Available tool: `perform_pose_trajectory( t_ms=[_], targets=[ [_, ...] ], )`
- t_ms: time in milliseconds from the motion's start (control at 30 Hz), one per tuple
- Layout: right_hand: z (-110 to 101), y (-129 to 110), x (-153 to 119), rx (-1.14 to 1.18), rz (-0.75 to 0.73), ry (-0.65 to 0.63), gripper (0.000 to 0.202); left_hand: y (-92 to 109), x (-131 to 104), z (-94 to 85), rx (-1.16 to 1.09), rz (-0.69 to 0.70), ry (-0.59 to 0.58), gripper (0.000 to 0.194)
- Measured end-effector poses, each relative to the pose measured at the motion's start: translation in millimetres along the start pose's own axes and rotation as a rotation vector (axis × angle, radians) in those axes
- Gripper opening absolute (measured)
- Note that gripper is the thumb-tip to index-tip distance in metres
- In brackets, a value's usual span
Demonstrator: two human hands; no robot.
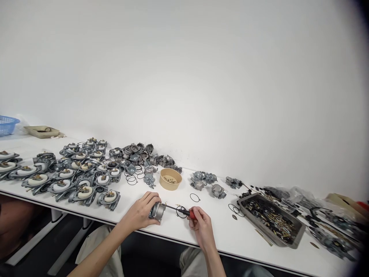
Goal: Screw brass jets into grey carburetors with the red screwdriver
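Observation:
My left hand (142,211) is wrapped round a grey metal carburetor (158,212) at the front of the white table, its bowl side turned to the right. In my right hand (201,225) is a screwdriver (192,214) with a red and black handle. The shaft lies nearly level and its tip reaches the carburetor's edge; whether it sits in a screw is too small to tell. Behind the screwdriver lies a black rubber ring (181,216). A tan paper bowl (170,185) with small screws stands just beyond my hands.
Many carburetor bodies with white floats (85,192) cover the left side. Loose metal bowls (138,152) are heaped behind. Finished-looking carburetors (218,191) stand right of the paper bowl. A metal tray (294,241) of small brass and black parts lies right. A blue basket (8,125) is far left.

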State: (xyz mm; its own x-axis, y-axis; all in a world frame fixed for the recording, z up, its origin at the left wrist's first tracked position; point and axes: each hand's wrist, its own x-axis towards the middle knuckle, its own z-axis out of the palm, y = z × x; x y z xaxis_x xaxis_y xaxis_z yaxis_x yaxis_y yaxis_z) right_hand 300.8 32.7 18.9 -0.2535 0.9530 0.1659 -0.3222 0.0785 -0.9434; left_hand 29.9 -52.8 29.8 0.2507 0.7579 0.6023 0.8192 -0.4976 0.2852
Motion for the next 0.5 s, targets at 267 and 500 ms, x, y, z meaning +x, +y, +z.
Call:
perform_pose_trajectory(
  t_ms=[267,500],
  targets=[
    [-2.2,3.3,2.0,-0.056,-0.04,-0.037,0.034,-0.5,-0.2,0.5,0.004,0.007,-0.003,0.071],
    [-3.7,6.4,2.3,-0.172,-0.053,-0.083,0.036,-0.2,-1.3,-1.0,-0.001,-0.011,0.019,0.071]
  ],
)
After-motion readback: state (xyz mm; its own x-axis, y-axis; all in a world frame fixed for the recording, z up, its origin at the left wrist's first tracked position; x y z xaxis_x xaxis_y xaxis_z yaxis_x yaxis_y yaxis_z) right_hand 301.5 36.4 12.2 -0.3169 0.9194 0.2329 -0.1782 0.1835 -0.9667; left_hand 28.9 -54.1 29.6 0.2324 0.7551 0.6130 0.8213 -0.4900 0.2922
